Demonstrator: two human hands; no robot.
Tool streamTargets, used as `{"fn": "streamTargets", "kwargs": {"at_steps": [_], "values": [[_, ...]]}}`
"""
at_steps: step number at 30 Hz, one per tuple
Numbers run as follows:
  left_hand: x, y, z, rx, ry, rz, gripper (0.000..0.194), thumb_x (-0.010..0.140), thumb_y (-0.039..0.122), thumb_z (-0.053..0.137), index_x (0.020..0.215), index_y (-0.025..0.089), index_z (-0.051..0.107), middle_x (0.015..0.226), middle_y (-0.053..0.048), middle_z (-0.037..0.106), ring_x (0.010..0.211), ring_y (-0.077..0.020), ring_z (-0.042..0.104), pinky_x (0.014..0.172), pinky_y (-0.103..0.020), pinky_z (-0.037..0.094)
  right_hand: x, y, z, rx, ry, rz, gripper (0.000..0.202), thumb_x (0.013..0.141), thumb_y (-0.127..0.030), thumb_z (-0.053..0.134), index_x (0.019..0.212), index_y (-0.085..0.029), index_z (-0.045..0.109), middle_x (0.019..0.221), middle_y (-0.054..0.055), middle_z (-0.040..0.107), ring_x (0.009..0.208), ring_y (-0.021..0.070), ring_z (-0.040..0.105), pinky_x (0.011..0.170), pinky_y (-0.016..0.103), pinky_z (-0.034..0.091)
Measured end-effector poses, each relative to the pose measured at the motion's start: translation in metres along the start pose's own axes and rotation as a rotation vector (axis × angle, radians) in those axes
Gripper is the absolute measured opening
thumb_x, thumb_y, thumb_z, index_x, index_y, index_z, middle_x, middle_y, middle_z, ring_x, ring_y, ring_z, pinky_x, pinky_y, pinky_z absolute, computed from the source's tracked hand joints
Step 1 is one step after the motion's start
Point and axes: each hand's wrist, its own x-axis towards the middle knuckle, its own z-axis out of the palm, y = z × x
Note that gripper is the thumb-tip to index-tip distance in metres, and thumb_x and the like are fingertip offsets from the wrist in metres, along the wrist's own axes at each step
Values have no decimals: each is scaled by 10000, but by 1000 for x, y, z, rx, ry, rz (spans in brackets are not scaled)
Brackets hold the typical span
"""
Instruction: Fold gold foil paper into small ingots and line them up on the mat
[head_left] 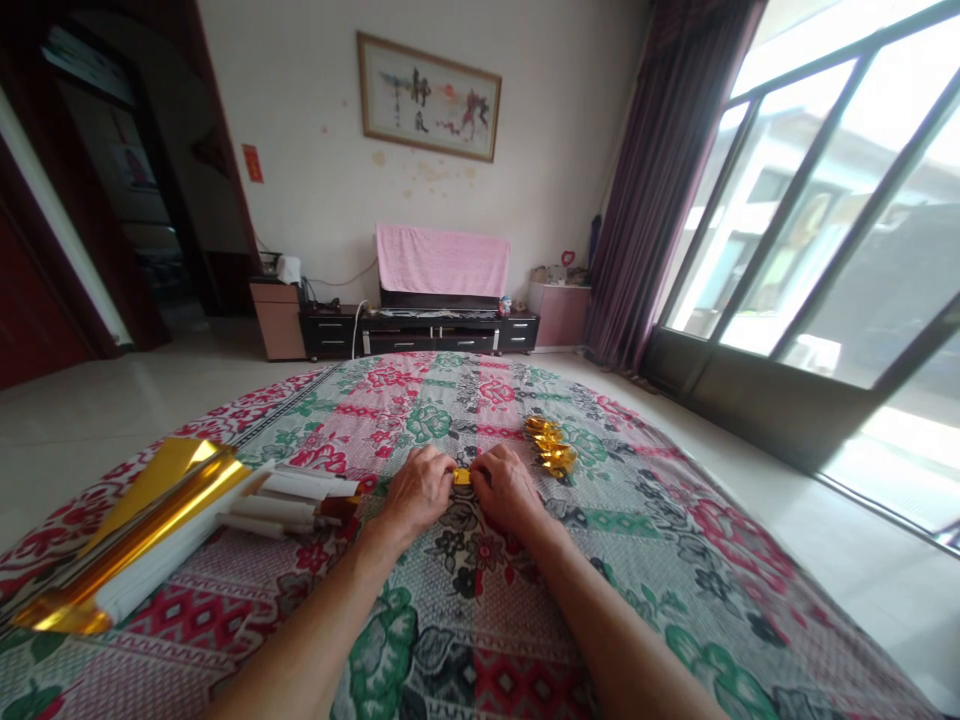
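Note:
Between my two hands, at the middle of the bed, is a small piece of gold foil paper (462, 477). My left hand (421, 488) pinches its left end, fingers curled in. The right end is gripped by my right hand (506, 482), whose fingers are also closed. Part of the piece is hidden under the fingers. Just beyond my right hand lie several folded gold paper ingots (551, 445) in a short row on the patterned cloth (427, 420).
At the left lie a roll of gold foil paper (161, 530) and several white paper rolls (281, 503). Past the far edge stand a low black cabinet (337, 332) and a screen under a pink cloth (442, 260). Glass doors (810, 220) are at the right.

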Motion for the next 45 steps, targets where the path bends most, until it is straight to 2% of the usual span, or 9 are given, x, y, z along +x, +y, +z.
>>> {"fn": "streamTargets", "kwargs": {"at_steps": [7,13,17,23,29,34,38,41,45], "values": [[1,-2,2,-140,38,54,173,789,133,461,860,178,612,870,-52,613,871,-197,520,818,-331,422,0,1,3,8,-7,10,129,839,-191,470,800,-173,592,853,52,552,820,149,505,750,241,339],[3,-2,2,-271,33,22,320,732,67,471,995,177,614,963,-45,654,883,-178,567,831,-311,445,-1,1,3,88,19,-26,126,856,-180,444,822,-175,565,824,37,571,782,141,516,726,237,340],[3,0,-1,-353,49,-21,321,730,73,468,986,170,634,923,-41,671,845,-157,594,794,-271,464,-1,2,5,190,52,-60,137,863,-168,422,843,-168,558,784,27,593,722,130,528,679,221,351],[4,-1,-2,-405,60,-48,324,732,96,475,1002,171,638,874,-34,677,796,-147,604,753,-253,476,1,2,3,318,63,-65,179,845,-173,446,947,-177,592,843,33,626,736,128,552,664,210,374],[4,-3,-1,-414,81,-41,324,736,98,473,1009,168,633,858,-36,667,798,-144,604,757,-251,480,2,2,1,294,26,-122,195,824,-156,456,837,-180,649,723,15,605,667,117,530,619,207,357],[3,-4,-2,-474,68,-55,293,735,110,493,973,181,650,920,-29,682,823,-139,618,782,-250,482,2,2,-2,317,10,-107,238,831,-175,438,889,-178,669,739,25,609,673,120,532,620,211,363],[4,-4,-3,-540,58,-104,281,740,125,499,969,186,649,911,-20,691,815,-134,630,761,-239,494,2,0,-8,439,-12,9,261,819,-224,456,993,-167,642,753,15,629,653,122,530,610,209,378],[4,-5,-5,-535,71,-83,276,738,109,496,951,182,656,928,-23,685,847,-135,626,796,-247,489,2,0,-12,540,-45,48,300,857,-268,389,917,-158,662,747,8,627,676,123,538,624,203,383],[3,-6,-6,-536,77,-7,271,747,99,486,927,189,667,923,-23,673,873,-132,614,825,-257,483,3,4,-12,548,-73,26,359,877,-318,363,787,-150,666,656,-18,562,625,107,488,573,190,338]]}}
